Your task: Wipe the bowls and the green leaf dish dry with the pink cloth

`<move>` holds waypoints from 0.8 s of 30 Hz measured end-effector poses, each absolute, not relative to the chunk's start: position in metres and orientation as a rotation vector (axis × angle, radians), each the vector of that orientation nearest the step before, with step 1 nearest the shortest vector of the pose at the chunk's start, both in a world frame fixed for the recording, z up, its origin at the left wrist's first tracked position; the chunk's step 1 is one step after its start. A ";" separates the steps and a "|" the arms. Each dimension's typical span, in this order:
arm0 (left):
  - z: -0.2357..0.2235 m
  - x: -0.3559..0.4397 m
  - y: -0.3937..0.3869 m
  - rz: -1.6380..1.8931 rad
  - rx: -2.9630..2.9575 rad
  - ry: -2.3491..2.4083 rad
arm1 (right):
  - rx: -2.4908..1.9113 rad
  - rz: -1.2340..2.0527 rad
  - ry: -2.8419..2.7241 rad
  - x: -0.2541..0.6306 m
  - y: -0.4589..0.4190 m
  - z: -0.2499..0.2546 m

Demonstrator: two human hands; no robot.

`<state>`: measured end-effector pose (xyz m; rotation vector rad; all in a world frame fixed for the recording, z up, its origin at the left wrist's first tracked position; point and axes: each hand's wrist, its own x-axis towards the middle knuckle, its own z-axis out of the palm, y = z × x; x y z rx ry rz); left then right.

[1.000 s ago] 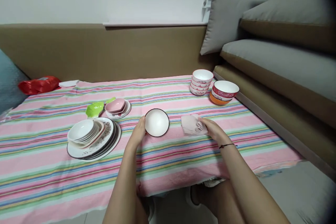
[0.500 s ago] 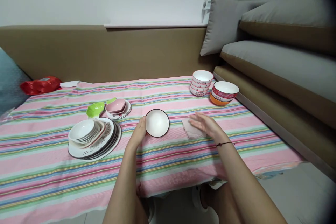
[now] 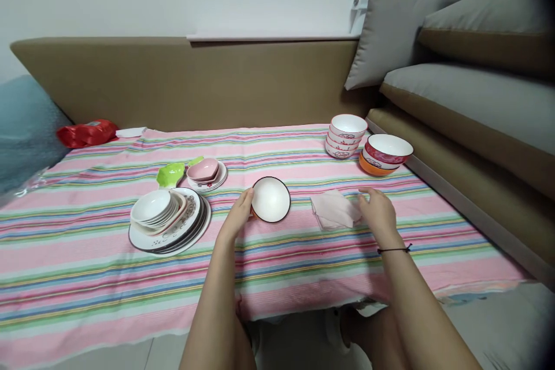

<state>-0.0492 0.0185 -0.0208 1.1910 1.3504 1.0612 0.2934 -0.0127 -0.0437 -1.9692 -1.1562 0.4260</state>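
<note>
A white bowl with a dark rim [image 3: 271, 200] is in front of me, its inside facing up and slightly toward me. My left hand [image 3: 240, 214] grips its left side, thumb near the rim and the other fingers mostly hidden. My right hand [image 3: 378, 214] is at the right edge of a pale pink cloth [image 3: 333, 208] lying on the striped tablecloth [image 3: 277, 266]. Its thumb and forefinger are apart; whether the lower fingers touch the cloth is hidden.
On the left are stacked plates with small white bowls [image 3: 151, 208], a green leaf-shaped dish [image 3: 170, 174] and a pink bowl on small plates [image 3: 203, 170]. Two bowl stacks, one patterned white [image 3: 344, 141] and one red-topped [image 3: 388, 153], stand at right beside cushions [image 3: 468, 98]. Red packaging [image 3: 89, 133] lies far left.
My right hand has moved right, from over the cloth to its right edge, and more of the cloth shows. My left hand keeps the bowl. The whole view has shifted slightly.
</note>
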 end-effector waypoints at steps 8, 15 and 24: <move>-0.024 -0.040 0.019 1.047 1.152 1.427 | -1.396 0.468 -1.864 0.192 -0.014 -0.040; -0.022 -0.013 0.014 1.149 0.888 1.322 | -1.430 0.741 -1.625 0.143 -0.011 -0.055; -0.025 0.023 0.001 1.246 0.595 1.098 | -1.543 0.653 -1.391 0.157 -0.006 -0.040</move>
